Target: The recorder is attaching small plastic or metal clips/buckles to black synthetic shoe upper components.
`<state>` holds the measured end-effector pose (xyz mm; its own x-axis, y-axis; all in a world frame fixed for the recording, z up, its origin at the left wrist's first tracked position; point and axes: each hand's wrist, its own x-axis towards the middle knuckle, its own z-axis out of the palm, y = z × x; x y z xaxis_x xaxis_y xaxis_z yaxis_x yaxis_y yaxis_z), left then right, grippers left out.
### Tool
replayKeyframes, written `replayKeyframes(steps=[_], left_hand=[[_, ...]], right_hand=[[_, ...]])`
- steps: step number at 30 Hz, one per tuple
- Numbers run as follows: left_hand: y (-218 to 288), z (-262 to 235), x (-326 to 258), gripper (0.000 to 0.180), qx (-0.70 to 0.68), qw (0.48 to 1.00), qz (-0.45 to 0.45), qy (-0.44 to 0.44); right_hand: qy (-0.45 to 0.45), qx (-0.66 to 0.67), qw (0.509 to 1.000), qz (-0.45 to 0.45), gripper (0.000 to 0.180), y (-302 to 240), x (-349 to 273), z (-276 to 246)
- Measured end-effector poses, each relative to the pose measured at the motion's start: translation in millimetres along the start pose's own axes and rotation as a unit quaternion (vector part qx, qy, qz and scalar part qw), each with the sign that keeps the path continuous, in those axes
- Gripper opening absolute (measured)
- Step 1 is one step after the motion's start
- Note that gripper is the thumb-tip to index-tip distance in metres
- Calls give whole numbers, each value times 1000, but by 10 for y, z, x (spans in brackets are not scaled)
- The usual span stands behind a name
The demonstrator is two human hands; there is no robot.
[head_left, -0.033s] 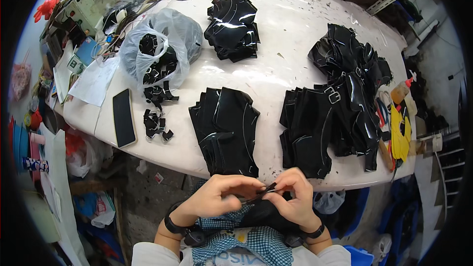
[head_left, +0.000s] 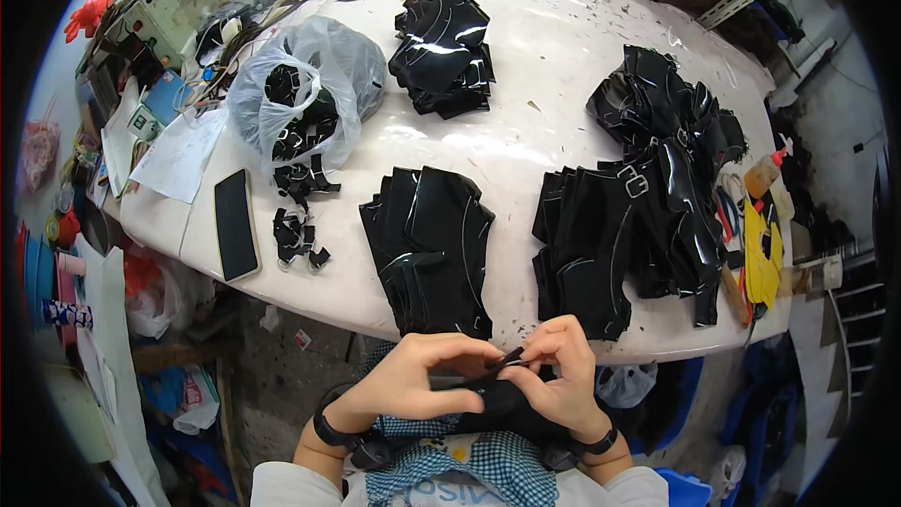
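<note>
Both hands are close together above my lap, just off the table's front edge. A thin black piece (head_left: 496, 372) of leather-like material runs between them, its narrow end tilted up. My right hand (head_left: 560, 371) pinches that end between thumb and fingers. On the other side, my left hand (head_left: 422, 377) curves its fingers along the piece, its thumb held away below. More black material lies under the hands on the blue checked cloth (head_left: 511, 460). Directly beyond, a fanned stack of shiny black cut pieces (head_left: 427, 249) rests at the table's edge.
On the white table (head_left: 535, 122) stand a back stack (head_left: 441, 52) and a right-hand heap (head_left: 648, 216) of black pieces with buckles. To the left are a plastic bag (head_left: 352, 66), buckled straps (head_left: 298, 237) and a phone (head_left: 236, 225). Tools and a yellow item (head_left: 762, 253) line the right edge.
My left thumb has moved down and right, away from the fingers. The black piece shows more clearly between my hands. The things on the table have stayed put.
</note>
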<state>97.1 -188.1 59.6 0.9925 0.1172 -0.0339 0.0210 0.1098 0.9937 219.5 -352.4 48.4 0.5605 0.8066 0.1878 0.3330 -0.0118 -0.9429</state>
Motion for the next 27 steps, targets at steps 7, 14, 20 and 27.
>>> replayKeyframes(steps=[7,14,20,27], left_hand=[[-46,78,50,25,96,994,-19,44],[-58,88,66,25,45,998,-52,8],[-67,120,71,23,-7,998,-56,-24],[-51,158,54,22,-26,992,-108,63]], right_hand=[[-33,121,986,108,12,-4,-22,2],[-119,261,930,232,8,-27,-37,-168],[-160,356,886,250,8,4,-61,-211],[-34,201,974,101,15,35,-94,-84]])
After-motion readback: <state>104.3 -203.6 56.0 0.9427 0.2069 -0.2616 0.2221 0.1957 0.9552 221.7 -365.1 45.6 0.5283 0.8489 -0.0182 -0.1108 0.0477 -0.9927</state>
